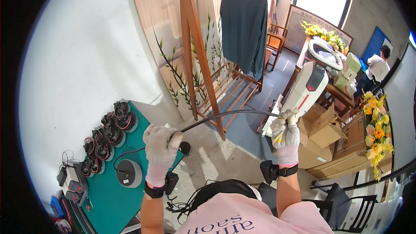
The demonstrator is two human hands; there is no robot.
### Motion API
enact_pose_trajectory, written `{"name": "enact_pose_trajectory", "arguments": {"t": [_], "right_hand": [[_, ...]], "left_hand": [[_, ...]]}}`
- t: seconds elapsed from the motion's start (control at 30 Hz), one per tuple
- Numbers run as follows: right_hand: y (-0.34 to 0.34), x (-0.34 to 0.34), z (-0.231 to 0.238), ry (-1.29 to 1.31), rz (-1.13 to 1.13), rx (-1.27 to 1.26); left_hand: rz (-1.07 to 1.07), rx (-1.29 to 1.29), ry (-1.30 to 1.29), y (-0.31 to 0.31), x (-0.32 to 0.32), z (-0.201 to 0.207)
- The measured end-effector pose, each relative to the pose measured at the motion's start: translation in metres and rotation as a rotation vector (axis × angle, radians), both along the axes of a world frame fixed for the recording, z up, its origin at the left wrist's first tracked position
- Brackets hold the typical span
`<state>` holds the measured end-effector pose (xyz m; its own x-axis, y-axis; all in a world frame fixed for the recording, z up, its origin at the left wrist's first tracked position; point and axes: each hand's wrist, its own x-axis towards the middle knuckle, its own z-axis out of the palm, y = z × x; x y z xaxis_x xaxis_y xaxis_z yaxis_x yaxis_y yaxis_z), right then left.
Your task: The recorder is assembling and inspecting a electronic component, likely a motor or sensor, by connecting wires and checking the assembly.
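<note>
Head view
Left hand (161, 147): in a pale knit glove, fist closed around the black hose (225, 115), above the right edge of the green desk (108, 199); a black band sits on the wrist.
Right hand (286, 136): gloved too, fingers wrapped about the hose's far end, just where it meets the white steamer unit (308, 87).
Black hose: strung in a shallow arc between the two hands, in the air over the floor, in front of the wooden rack (197, 56); past the left fist it drops toward the desk's right edge.
Handling: by its curve it looks bendy yet springy and light; likely to sag or twist if held at one point, so a hold near each end, as now, seems the steadiest.
Arm pose: both forearms come up from the lower edge, raised about level, well apart, palms turned away from the camera.
Beyond: a dark green shirt (244, 26) hangs on the rack.
Desk: black coiled devices (108, 134) line its left edge; a round black base (128, 172) lies near the middle.
</note>
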<state>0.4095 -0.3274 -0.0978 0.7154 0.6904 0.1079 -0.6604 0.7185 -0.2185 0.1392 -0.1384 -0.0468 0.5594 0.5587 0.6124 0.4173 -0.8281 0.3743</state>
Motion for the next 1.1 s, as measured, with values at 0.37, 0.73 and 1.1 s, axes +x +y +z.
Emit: {"name": "enact_pose_trajectory", "arguments": {"t": [0.37,0.73,1.1], "right_hand": [[0.01,0.027,0.016,-0.264,-0.115,-0.25],[0.016,0.007,0.035,-0.33,-0.058,-0.238],[0.01,-0.038,0.041,-0.301,-0.161,-0.336]], "left_hand": [[-0.167,-0.223,-0.121,0.005,0.059,-0.006],[-0.095,-0.008,-0.121,-0.014,0.093,0.009],[-0.423,-0.326,-0.169,-0.029,0.1,0.019]]}}
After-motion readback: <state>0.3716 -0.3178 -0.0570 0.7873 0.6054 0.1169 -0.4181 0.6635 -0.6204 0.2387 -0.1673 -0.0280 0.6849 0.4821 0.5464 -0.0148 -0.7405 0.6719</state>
